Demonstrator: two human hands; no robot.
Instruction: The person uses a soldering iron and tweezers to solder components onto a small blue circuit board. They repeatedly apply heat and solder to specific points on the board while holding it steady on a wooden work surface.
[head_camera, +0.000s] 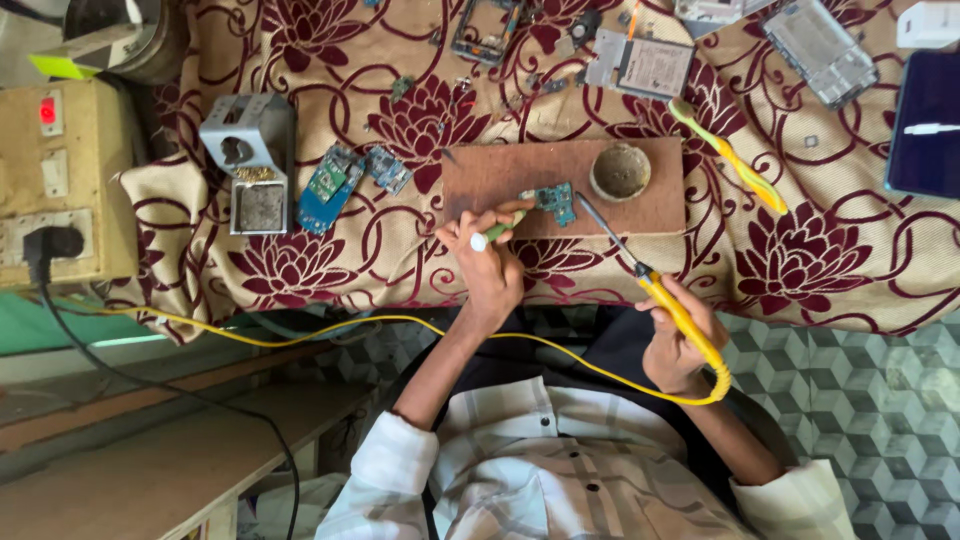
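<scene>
While the right hand (678, 345) grips the yellow soldering iron (660, 295), left-hand fingers (478, 232) pinch a green tool against the small circuit board (555, 201) on the brown board (520, 170); light, fragile, probably best held by its edges.

I count: one soldering iron (668, 298), one brush (727, 156), one wooden board (500, 180), one flux tin (620, 172), three loose circuit boards (555, 201) (328, 185) (388, 169).
</scene>
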